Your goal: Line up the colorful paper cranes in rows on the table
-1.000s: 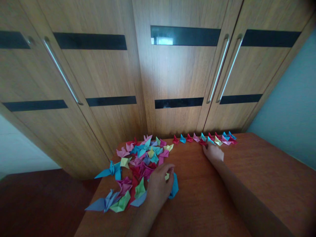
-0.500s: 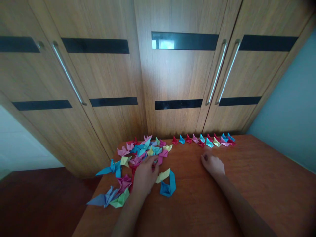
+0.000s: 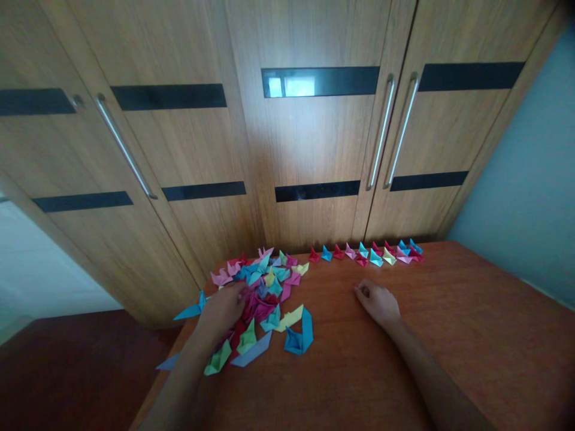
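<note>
My left hand (image 3: 222, 308) reaches over a heap of folded paper cranes (image 3: 263, 305) in pink, red, blue, green and yellow. Its fingers are curled down at the heap's left part, and whatever lies under them is hidden. At the heap's near side lie a green folded paper (image 3: 247, 339), a lilac paper strip (image 3: 254, 352) and a blue folded paper (image 3: 307, 329). To the right, my right hand (image 3: 380, 304) rests on the table with fingers curled in, and nothing shows in it. Beyond that hand, small paper cranes (image 3: 376, 257) stand in rows.
The brown wooden table (image 3: 341, 383) reaches back to a wooden wardrobe (image 3: 314, 137) with long metal handles (image 3: 381, 131). A pale blue wall (image 3: 530, 191) stands at the right. Dark floor (image 3: 81, 365) shows past the table's left edge.
My left hand has moved left across the heap, uncovering pink, green and lilac papers in its middle. My right hand stays curled in nearly the same place. The view has shifted slightly.
</note>
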A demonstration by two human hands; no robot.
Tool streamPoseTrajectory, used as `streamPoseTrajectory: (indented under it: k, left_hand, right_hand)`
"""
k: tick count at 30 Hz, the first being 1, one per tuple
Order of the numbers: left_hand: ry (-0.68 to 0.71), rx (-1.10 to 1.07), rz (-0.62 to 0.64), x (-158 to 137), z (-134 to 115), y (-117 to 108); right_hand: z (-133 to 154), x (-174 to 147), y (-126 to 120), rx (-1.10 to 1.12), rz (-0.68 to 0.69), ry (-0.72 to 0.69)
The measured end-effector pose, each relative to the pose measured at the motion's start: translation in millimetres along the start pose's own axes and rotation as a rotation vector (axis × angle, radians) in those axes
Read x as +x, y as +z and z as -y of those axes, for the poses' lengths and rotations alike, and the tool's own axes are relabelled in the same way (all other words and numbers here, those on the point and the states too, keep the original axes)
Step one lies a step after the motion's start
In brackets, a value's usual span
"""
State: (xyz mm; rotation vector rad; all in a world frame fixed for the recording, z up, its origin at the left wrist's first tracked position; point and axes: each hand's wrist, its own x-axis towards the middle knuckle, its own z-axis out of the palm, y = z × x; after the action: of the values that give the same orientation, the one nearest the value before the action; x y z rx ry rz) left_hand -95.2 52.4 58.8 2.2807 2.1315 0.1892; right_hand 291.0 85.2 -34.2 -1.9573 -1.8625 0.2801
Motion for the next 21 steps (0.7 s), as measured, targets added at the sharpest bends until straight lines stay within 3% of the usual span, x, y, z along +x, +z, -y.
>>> streamPoseTrajectory:
  k: [6, 9, 21]
  left_hand:
    - [-0.04, 0.078, -0.015, -7.4, -9.4, 2.9]
    - [-0.065, 0.098, 0.039, -11.2, -13.7, 8.4]
    - [0.055, -0.032, 0.007, -9.8, -25.6, 12.2]
  right_hand:
    - [0.1, 0.0, -0.4, 0.013, 0.002, 0.005]
    - [0.8, -0.1, -1.6, 0.02, 0.007, 0.012]
    - [3.2, -0.4, -4.3, 0.013, 0.016, 0.029]
